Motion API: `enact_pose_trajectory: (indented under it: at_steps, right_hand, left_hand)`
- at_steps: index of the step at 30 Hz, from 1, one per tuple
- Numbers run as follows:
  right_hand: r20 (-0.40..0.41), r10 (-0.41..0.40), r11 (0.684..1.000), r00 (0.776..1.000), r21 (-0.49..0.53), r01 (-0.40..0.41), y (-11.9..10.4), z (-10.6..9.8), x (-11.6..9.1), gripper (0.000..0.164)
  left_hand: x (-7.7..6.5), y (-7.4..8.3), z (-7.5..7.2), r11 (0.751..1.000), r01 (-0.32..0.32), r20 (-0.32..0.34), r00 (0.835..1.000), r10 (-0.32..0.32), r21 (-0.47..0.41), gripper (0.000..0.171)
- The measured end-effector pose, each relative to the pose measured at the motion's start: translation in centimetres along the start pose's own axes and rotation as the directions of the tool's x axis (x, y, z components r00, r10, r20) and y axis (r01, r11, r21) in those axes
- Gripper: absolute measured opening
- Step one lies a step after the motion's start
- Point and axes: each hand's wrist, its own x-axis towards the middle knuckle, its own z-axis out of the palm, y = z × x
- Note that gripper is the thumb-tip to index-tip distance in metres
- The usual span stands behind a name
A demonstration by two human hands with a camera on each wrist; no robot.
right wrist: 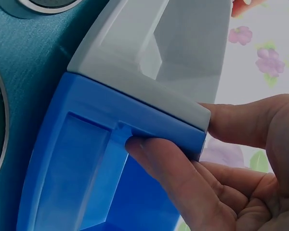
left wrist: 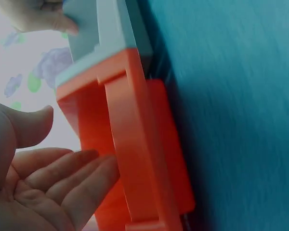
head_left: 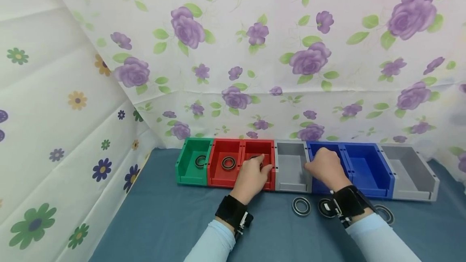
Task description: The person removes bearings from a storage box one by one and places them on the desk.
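My left hand reaches over the right red bin, fingers extended and thumb apart, nothing gripped. In the left wrist view its fingertips are at the red bin's front opening. A ring bearing inside that bin is mostly hidden behind the fingers. My right hand pinches the adjoining side walls of the middle grey bin and the left blue bin. The right wrist view has the thumb on the grey side and the index finger inside the blue bin.
A green bin and the left red bin each hold one bearing. Another blue bin and a grey bin extend rightward. Bearings lie on the blue cloth before the row, two partly behind the right wrist. A floral sheet hangs behind.
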Motion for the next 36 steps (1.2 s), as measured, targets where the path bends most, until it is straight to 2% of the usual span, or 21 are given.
enact_pose_trajectory:
  at_steps: [2, 6, 12, 17, 25, 31, 36]
  right_hand:
    - [0.006, 0.004, 1.0, 1.0, -0.001, -0.004, -0.1, 0.0, 0.0, 0.034]
    - [0.019, 0.02, 1.0, 1.0, -0.008, -0.02, -0.2, 0.1, 0.1, 0.032]
    - [0.022, 0.028, 1.0, 0.999, 0.0, -0.029, 0.0, 0.4, 0.3, 0.029]
    - [0.023, 0.033, 0.999, 0.999, -0.001, -0.033, 0.0, 0.3, 0.3, 0.027]
    - [0.056, 0.051, 0.999, 0.997, 0.014, -0.052, -0.1, 0.3, 0.2, 0.024]
    - [0.05, 0.05, 0.999, 0.997, 0.009, -0.051, 0.0, 0.3, 0.2, 0.024]
    - [0.058, 0.048, 0.999, 0.997, 0.013, -0.049, -0.1, 0.1, 0.2, 0.024]
  left_hand:
    - [0.3, -0.2, -0.1, 0.998, -0.012, -0.019, 1.0, 0.013, 0.054, 0.052]
    - [0.8, -0.6, 0.3, 0.98, -0.053, -0.008, 0.998, 0.056, 0.19, 0.048]
    - [1.4, -0.8, 1.1, 0.95, -0.046, 0.017, 0.999, 0.043, 0.309, 0.049]
    - [1.7, -0.9, 1.4, 0.941, -0.032, 0.04, 0.999, 0.02, 0.338, 0.053]
    - [1.8, -1.3, 1.9, 0.943, 0.011, 0.069, 0.997, -0.036, 0.332, 0.058]
    - [2.0, -1.1, 2.2, 0.938, 0.025, 0.093, 0.994, -0.061, 0.344, 0.057]
    - [2.2, -1.1, 2.5, 0.921, 0.036, 0.069, 0.995, -0.068, 0.389, 0.049]
